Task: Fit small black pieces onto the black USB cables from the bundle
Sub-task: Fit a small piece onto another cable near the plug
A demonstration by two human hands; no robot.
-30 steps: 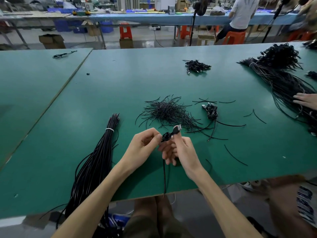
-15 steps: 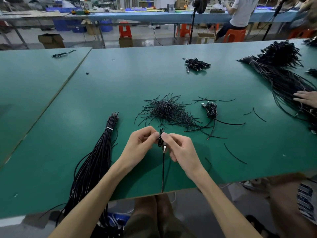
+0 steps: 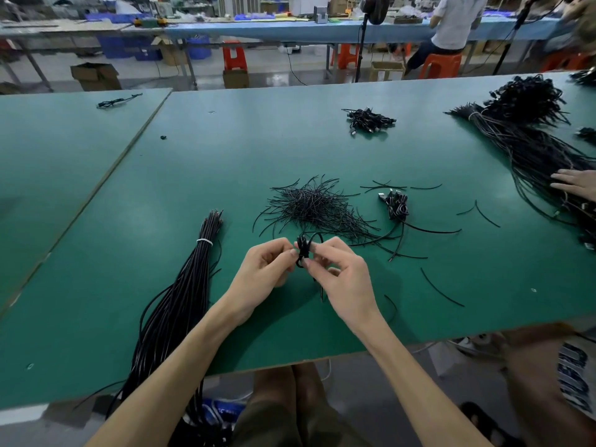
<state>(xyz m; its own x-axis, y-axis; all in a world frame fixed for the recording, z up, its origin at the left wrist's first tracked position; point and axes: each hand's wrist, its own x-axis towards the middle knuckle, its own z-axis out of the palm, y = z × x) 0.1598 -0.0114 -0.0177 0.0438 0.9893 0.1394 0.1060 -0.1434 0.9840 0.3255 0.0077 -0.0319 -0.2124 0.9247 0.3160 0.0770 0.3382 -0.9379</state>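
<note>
My left hand and my right hand meet above the green table, both pinching one coiled black USB cable. A thin black piece loops over the top of the coil. The cable's tail shows below my right hand. A tied bundle of long black cables lies to the left and hangs over the near edge. Behind my hands lies a heap of thin black pieces.
A finished coiled cable lies right of the heap, with loose pieces around it. A small pile of coiled cables sits farther back. Another person's hand rests on a big cable bundle at the right.
The cable's plug end, raised a second ago, has gone down into my fingers. The cable is now gathered into a short coil between both hands, and its hanging tail has become shorter.
</note>
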